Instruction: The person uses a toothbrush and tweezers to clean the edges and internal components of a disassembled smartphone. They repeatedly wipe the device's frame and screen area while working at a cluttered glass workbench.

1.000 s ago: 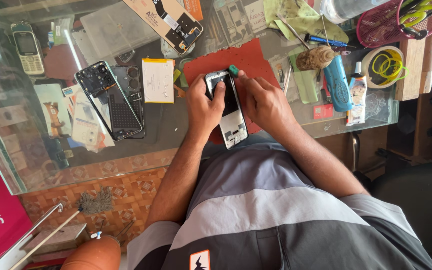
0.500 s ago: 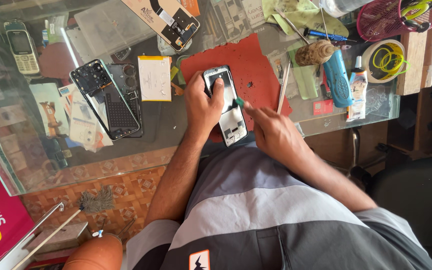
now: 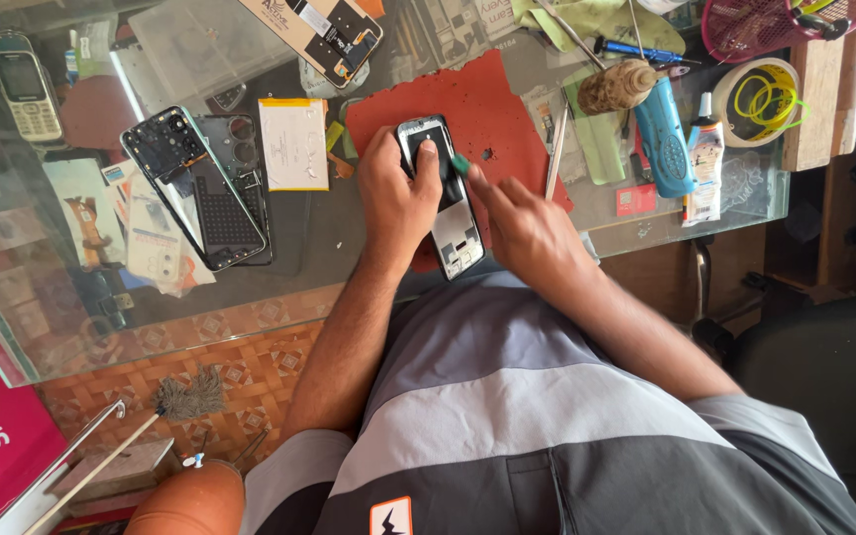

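Note:
An opened phone body (image 3: 453, 223) with its back off lies on a red mat (image 3: 482, 99) on the glass table. My left hand (image 3: 396, 193) grips the phone's upper part, thumb pressed on its dark inside. My right hand (image 3: 522, 223) pinches a small green pick (image 3: 460, 164) against the phone's right edge, near the top.
A dismantled phone frame (image 3: 195, 188) and a flat white battery (image 3: 292, 144) lie to the left. An old keypad phone (image 3: 24, 87) sits far left. A blue tool (image 3: 661, 134), a glue tube (image 3: 703, 168), a tape roll (image 3: 757, 99) and a pink basket (image 3: 775, 25) crowd the right. The glass table edge (image 3: 250, 307) runs near my lap.
My right hand slid down the phone's right edge with the green pick, then came back up near the top. My left hand kept its grip on the phone.

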Available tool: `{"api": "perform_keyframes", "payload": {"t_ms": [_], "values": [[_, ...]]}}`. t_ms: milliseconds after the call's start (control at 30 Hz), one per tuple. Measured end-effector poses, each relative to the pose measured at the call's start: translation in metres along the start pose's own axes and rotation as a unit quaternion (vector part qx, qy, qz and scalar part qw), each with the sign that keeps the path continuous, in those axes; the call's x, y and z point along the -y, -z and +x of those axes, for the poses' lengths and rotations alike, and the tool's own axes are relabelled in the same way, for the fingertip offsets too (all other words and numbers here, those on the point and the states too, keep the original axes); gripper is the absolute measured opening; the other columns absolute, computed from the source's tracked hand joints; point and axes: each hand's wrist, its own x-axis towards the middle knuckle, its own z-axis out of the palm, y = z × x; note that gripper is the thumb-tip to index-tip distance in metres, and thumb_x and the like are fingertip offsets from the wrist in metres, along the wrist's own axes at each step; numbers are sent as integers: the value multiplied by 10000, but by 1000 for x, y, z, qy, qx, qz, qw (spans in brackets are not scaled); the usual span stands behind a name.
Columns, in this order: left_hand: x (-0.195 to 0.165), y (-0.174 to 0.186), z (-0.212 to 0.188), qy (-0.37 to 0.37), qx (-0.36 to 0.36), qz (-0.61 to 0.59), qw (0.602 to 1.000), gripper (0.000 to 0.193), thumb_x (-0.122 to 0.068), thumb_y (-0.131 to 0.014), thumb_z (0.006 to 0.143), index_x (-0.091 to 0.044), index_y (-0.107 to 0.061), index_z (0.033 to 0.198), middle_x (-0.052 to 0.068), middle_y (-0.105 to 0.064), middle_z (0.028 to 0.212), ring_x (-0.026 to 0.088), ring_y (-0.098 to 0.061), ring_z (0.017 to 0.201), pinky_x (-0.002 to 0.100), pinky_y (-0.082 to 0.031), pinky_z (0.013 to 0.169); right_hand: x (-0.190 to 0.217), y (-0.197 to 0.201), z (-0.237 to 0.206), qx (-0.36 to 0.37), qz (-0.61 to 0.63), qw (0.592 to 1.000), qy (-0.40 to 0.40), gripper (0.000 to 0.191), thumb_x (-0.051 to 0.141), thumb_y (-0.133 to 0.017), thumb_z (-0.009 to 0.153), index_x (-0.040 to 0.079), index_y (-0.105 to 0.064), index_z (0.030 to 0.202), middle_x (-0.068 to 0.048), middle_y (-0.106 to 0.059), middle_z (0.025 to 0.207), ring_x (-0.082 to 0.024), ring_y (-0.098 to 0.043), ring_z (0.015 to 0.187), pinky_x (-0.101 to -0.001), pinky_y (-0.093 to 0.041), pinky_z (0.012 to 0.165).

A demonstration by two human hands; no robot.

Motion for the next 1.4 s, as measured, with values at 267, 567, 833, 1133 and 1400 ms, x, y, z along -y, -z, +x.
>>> {"api": "perform_keyframes", "payload": {"t_ms": [267, 567, 833, 1133, 1400], "values": [[-2, -5, 0, -20, -2, 24, 1000, 99, -78, -635, 948, 20, -625, 961, 155, -637, 914, 367, -654, 850, 461, -507, 743, 14, 19, -39, 60, 34, 996, -61, 530, -45, -587, 876, 41, -588, 1399, -168, -648, 926, -388, -653, 737, -483, -515, 600], [-4, -3, 2, -16, 0, 28, 999, 111, -90, -641, 953, 20, -624, 958, 160, -640, 915, 377, -656, 859, 470, -506, 747, -4, 4, 2, 10, 2, 1000, -1, 528, -33, -593, 915, 33, -556, 1438, -172, -636, 976, -391, -657, 774, -476, -519, 629], [-5, -2, 4, -13, -9, 17, 1000, 107, -82, -639, 954, 22, -646, 980, 141, -651, 926, 340, -666, 855, 443, -509, 742, 13, 36, -59, 98, 82, 989, -74, 483, -27, -586, 884, 75, -628, 1354, -159, -654, 871, -383, -674, 734, -467, -536, 642], [5, -1, 11, 9, -43, 30, 999, 104, -85, -650, 954, 17, -658, 970, 129, -661, 916, 319, -667, 839, 432, -512, 746, 12, 20, -31, 33, 68, 996, -41, 466, -54, -581, 922, 15, -583, 1383, -200, -631, 911, -407, -648, 745, -494, -501, 637], [6, 0, 10, -7, -37, 14, 999, 120, -84, -642, 959, 23, -662, 1010, 135, -671, 952, 325, -676, 876, 431, -524, 773, 14, 48, -48, 70, 43, 994, -69, 489, -44, -592, 883, 53, -616, 1362, -177, -663, 899, -393, -679, 766, -478, -530, 657]]}}
